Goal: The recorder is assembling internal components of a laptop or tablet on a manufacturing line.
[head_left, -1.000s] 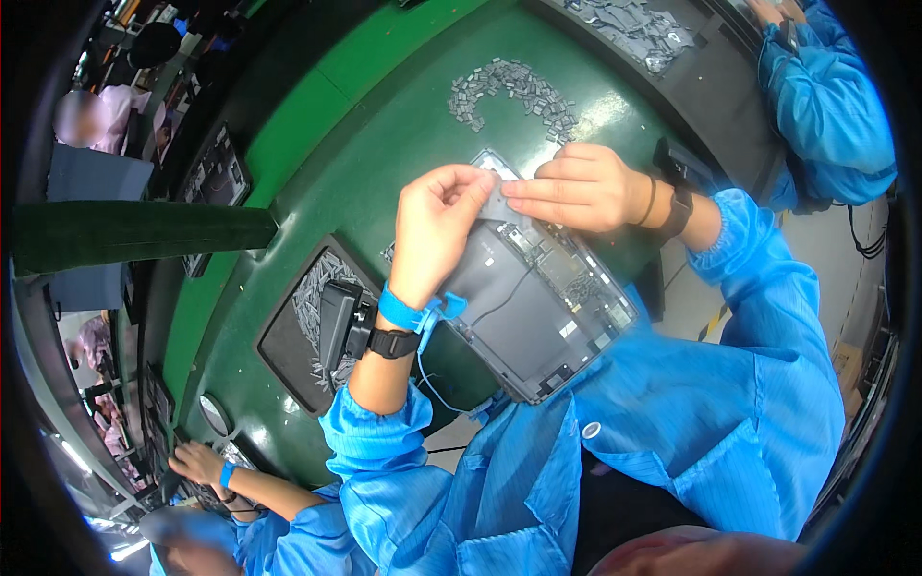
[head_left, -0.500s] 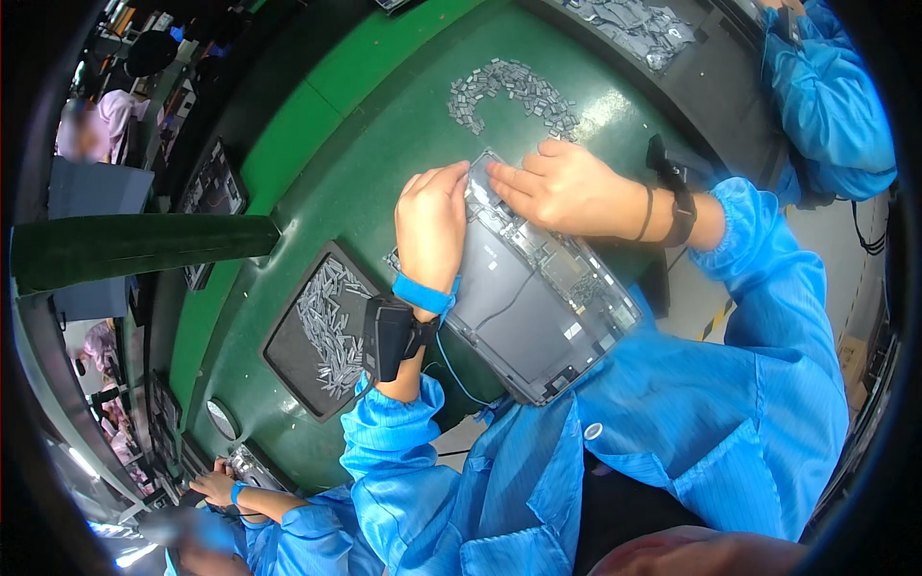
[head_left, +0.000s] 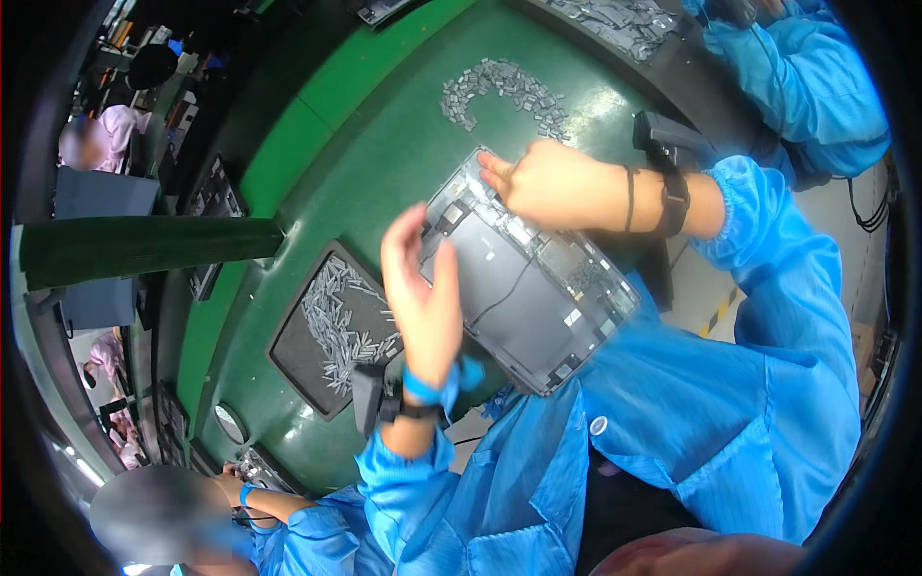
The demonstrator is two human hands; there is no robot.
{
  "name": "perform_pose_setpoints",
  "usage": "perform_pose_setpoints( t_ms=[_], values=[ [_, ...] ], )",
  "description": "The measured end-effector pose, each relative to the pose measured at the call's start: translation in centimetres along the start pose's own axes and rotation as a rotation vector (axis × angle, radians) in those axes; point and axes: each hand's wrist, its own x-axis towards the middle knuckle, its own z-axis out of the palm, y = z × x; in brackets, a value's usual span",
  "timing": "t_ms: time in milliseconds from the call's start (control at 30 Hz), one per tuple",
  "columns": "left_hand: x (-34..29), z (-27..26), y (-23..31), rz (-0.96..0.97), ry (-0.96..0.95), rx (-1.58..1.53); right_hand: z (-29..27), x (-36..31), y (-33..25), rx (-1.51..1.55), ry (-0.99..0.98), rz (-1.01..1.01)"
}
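So the tablet [head_left: 538, 331] is lying open in front of the person, its near end right by the blue jacket [head_left: 691, 384]. Progress-wise I'd call it partway: a circuit board [head_left: 567, 261] and a thin black cable [head_left: 507, 296] are in there, but it isn't closed up and the insides are on show. Loose bits are about too: a black tray [head_left: 298, 357] of grey strips [head_left: 336, 317] left of the tablet, and a curved scatter of little grey blocks [head_left: 523, 88] past its far end on the green tabletop [head_left: 403, 125]. No clue how many of those, if any, belong in this one.

The left grip [head_left: 423, 312] is spread wide at the tablet's left edge, nothing visible between thumb and fingers. It's blurry, so can't say if it's touching. The right grip [head_left: 555, 189] is at the tablet's far corner, but I can't tell if it's pinching or just pressing, and it covers part of that end.

There's a dark squarish piece [head_left: 453, 217] near the tablet's far left side, too smudgy to identify. The pile of flat grey parts [head_left: 619, 21] way beyond the tablet is cut off by the view.
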Motion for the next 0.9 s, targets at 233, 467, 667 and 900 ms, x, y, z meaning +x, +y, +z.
perform_pose_setpoints(
  t_ms=[233, 467, 667, 900],
  values=[
    [-12.7, -1.9, 2.5, -0.599, 0.151, -0.672, 0.8, -5.1, -2.0, 1.388, 0.379, 0.544],
    [-10.9, -1.6, -0.2, -0.695, -0.275, -0.644, 3.2, -7.1, -7.3, 1.945, 0.525, 0.441],
    [-4.9, -4.1, 2.4, -0.645, -0.256, -0.751, -3.7, -5.5, 0.0, 1.592, 0.598, 0.359],
    [10.7, -6.3, 0.4, -0.456, 0.159, -0.976, -6.2, 5.7, 19.6, 0.905, 0.582, 0.573]
  ],
)
